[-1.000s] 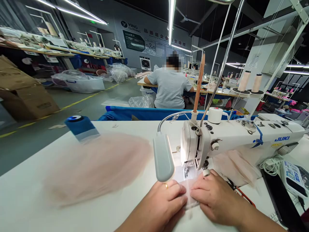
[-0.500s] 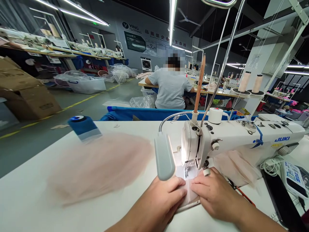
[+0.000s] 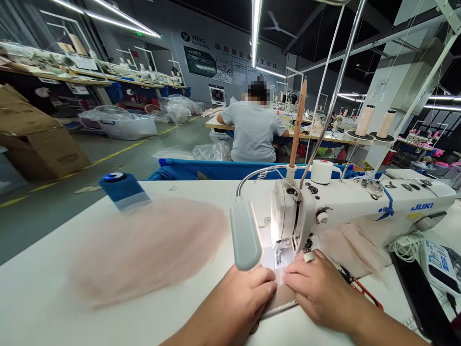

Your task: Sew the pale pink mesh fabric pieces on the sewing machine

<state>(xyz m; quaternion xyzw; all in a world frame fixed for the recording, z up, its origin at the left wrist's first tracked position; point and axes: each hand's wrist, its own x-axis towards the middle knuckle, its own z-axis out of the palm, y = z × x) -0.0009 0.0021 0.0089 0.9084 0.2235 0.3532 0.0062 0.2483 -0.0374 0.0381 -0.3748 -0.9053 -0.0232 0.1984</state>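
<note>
My left hand [image 3: 239, 302] and my right hand [image 3: 315, 290] lie side by side on a small pale pink fabric piece [image 3: 280, 294] in front of the presser foot [image 3: 280, 252] of a white JUKI sewing machine [image 3: 360, 209]. Both hands press the fabric down with fingers curled and close together, fingertips nearly meeting at the seam line. A grey gooseneck lamp [image 3: 245, 235] hangs just above my left hand. A wide sheer pink tulle pile [image 3: 144, 250] spreads over the white table [image 3: 43, 298] to the left.
A blue thread cone [image 3: 124, 190] stands at the table's far left. Two cream thread cones [image 3: 374, 122] sit behind the machine. A control box [image 3: 437, 264] and white cable lie at right. A person in a grey shirt [image 3: 252, 129] sits at another table ahead. Cardboard boxes [image 3: 36, 139] stand left.
My hands have edged the fabric piece slightly forward toward the presser foot. My left ring is now hidden behind the lamp head. The tulle pile has not shifted.
</note>
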